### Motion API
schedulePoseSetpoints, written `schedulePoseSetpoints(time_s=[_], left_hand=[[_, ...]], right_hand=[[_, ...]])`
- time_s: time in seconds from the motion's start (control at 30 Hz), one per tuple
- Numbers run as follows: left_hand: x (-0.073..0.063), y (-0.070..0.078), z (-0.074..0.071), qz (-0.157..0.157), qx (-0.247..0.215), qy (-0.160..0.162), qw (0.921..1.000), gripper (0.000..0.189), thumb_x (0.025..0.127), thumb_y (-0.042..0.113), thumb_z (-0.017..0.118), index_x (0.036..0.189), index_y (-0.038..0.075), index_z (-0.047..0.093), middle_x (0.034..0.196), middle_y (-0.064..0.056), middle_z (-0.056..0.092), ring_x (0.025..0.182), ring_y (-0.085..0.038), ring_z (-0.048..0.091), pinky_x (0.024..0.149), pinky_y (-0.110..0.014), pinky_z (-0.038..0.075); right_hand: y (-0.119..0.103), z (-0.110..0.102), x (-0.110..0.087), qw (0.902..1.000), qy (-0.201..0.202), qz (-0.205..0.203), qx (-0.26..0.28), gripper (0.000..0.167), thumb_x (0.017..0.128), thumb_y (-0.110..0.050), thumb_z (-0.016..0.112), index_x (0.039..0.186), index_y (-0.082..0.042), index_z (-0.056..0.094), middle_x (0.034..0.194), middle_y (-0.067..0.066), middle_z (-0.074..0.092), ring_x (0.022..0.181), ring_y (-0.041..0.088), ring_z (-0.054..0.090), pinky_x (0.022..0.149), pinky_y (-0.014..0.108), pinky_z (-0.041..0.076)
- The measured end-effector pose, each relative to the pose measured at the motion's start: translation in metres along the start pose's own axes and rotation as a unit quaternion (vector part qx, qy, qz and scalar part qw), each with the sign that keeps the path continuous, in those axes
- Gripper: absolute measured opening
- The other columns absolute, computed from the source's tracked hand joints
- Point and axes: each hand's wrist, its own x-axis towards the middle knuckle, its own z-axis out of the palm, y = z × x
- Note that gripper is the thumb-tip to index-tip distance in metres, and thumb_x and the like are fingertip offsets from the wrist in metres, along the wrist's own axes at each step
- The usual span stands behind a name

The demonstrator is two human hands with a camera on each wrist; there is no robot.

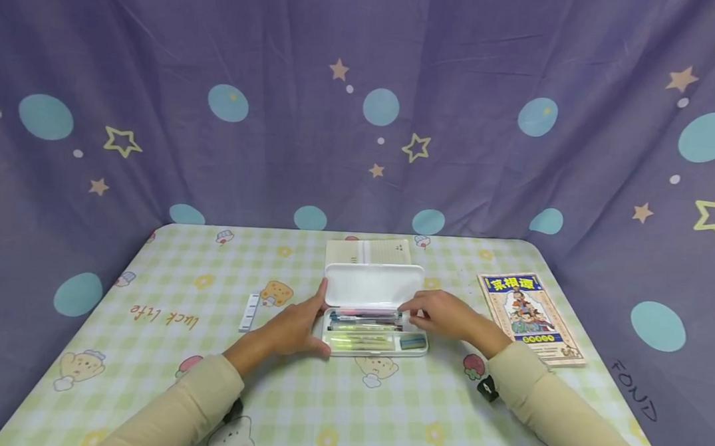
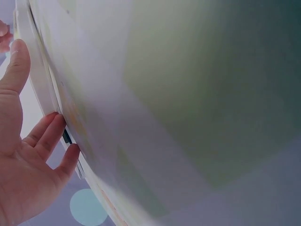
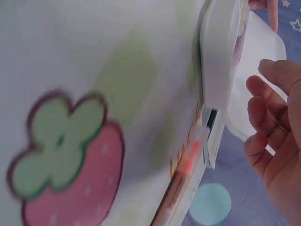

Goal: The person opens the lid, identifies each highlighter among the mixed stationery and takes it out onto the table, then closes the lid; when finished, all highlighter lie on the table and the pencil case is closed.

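A white pencil case [image 1: 379,354] lies with its lid [image 1: 374,286] raised at the back. Inside are several pens [image 1: 365,327], yellow-green sticks [image 1: 361,343] and a small blue-grey block [image 1: 413,342]. My left hand [image 1: 296,323] rests against the case's left end, thumb at the front corner and fingers [image 2: 49,132] spread along its side. Over the right end hovers my right hand [image 1: 443,313], its fingers loosely bent. In the right wrist view nothing shows between thumb and fingers [image 3: 258,110]. A clear pen with an orange-red part [image 3: 181,174] lies on the table beside the case.
An open lined notebook [image 1: 368,251] lies behind the case. To the right is a colourful comic-style book [image 1: 527,313]. A white and blue strip [image 1: 249,313] lies left of my left hand. The checked tablecloth [image 1: 164,387] meets a purple curtain [image 1: 277,146] around the back and sides.
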Motion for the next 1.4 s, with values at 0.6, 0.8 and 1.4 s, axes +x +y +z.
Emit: schedulePoseSetpoints(time_s=[0.6, 0.8, 1.4], left_hand=[[-0.001, 0.002, -0.002, -0.001, 0.002, 0.002, 1.0000, 0.146, 0.067, 0.052, 0.090, 0.163, 0.008, -0.011, 0.141, -0.005, 0.061, 0.126, -0.026, 0.061, 0.114, -0.044, 0.043], [0.000, 0.000, -0.001, 0.006, 0.001, 0.002, 1.0000, 0.146, 0.068, 0.053, 0.090, 0.163, 0.008, -0.011, 0.141, -0.005, 0.061, 0.126, -0.026, 0.061, 0.113, -0.044, 0.043], [0.001, -0.003, 0.001, 0.008, 0.003, 0.002, 1.0000, 0.147, 0.067, 0.055, 0.089, 0.163, 0.010, -0.012, 0.142, -0.003, 0.061, 0.125, -0.025, 0.061, 0.113, -0.044, 0.044]], right_hand=[[-0.015, 0.019, 0.019, 0.9988, -0.041, -0.027, 0.002, 0.027, 0.097, -0.022, 0.069, 0.123, -0.019, 0.075, 0.087, -0.008, 0.066, 0.067, -0.002, 0.048, 0.066, 0.019, 0.045], [-0.016, 0.021, 0.020, 0.9988, -0.040, -0.028, -0.004, 0.026, 0.097, -0.021, 0.069, 0.122, -0.019, 0.076, 0.087, -0.008, 0.067, 0.068, -0.001, 0.048, 0.067, 0.020, 0.046], [-0.019, 0.029, 0.022, 0.9984, -0.049, -0.024, -0.010, 0.024, 0.097, -0.022, 0.070, 0.121, -0.019, 0.077, 0.094, -0.007, 0.067, 0.070, -0.001, 0.049, 0.066, 0.018, 0.045]])
